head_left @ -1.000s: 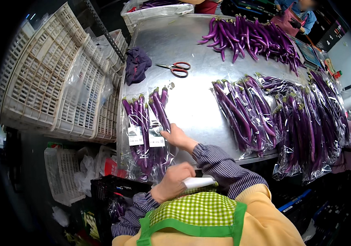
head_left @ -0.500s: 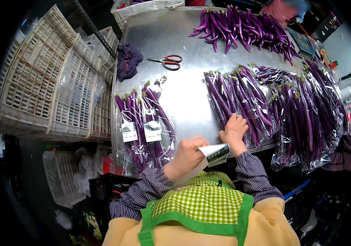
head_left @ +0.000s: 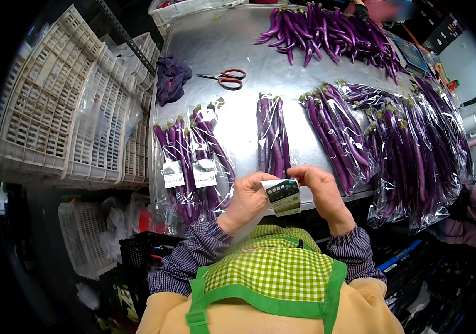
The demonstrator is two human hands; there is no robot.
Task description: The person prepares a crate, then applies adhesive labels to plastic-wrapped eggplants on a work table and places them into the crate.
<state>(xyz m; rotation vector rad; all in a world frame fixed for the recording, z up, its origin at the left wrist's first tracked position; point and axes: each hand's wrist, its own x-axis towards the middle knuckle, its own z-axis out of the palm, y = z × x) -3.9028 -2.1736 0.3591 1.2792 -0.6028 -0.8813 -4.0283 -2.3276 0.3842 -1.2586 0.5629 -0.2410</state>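
Purple eggplants in a clear bag [head_left: 272, 136] now lie alone mid-table, moved off the right pile [head_left: 394, 145]. Your right hand [head_left: 322, 192] has left them; both it and your left hand [head_left: 248, 199] pinch the label strip [head_left: 283, 196] at the near edge.

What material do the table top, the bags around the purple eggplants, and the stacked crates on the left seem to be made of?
Table top: likely stainless steel, a dull grey sheet with soft reflections.
Bags: thin clear plastic film, glossy and wrinkled, the eggplants showing through.
Crates: probably moulded plastic, matt off-white, with a regular lattice of holes.
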